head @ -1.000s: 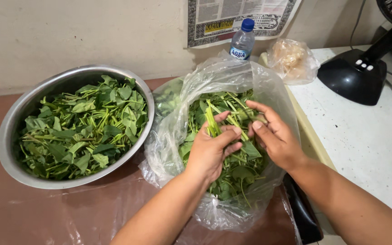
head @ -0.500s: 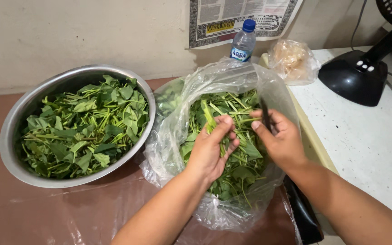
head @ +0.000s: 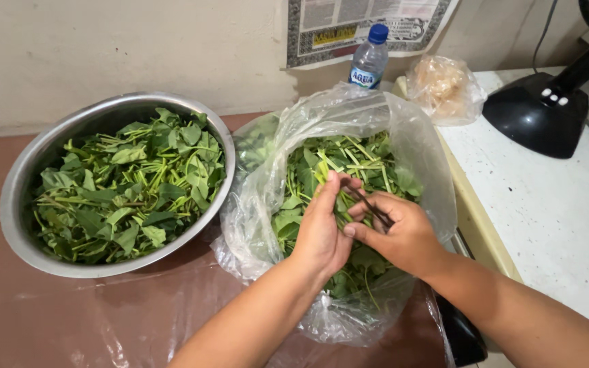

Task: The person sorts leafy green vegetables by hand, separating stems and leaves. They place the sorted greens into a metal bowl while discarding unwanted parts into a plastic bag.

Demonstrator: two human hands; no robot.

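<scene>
Below, both of your hands work inside a clear plastic bag (head: 403, 136) of leafy green stalks (head: 349, 160) that lies open on a brown table (head: 28, 320) covered with a glossy transparent sheet. Your left hand (head: 322, 232) rests on the greens with its fingers curled narrowly around a few stems; your right hand (head: 403, 235) sits just beside it, touching it at the fingertips, and pinches a thin dark stem (head: 369, 204) between thumb and forefinger. To the left of the bag, touching its crumpled edge, stands a wide steel bowl (head: 22, 184) filled with loose green leaves (head: 131, 184) and short cut stalks. Behind the bag, against a plain cream wall, a small plastic water bottle (head: 369, 61) with a blue cap stands upright beneath the lower edge of a printed paper sheet (head: 349, 27) fixed to the wall. To the right of the bottle, a knotted clear bag (head: 444, 88) holding something pale lies on a white speckled counter (head: 553, 225), which adjoins the brown table on the right. Farther right on that counter rests the black round base of a fan (head: 536, 119), its stem rising out of view.
</scene>
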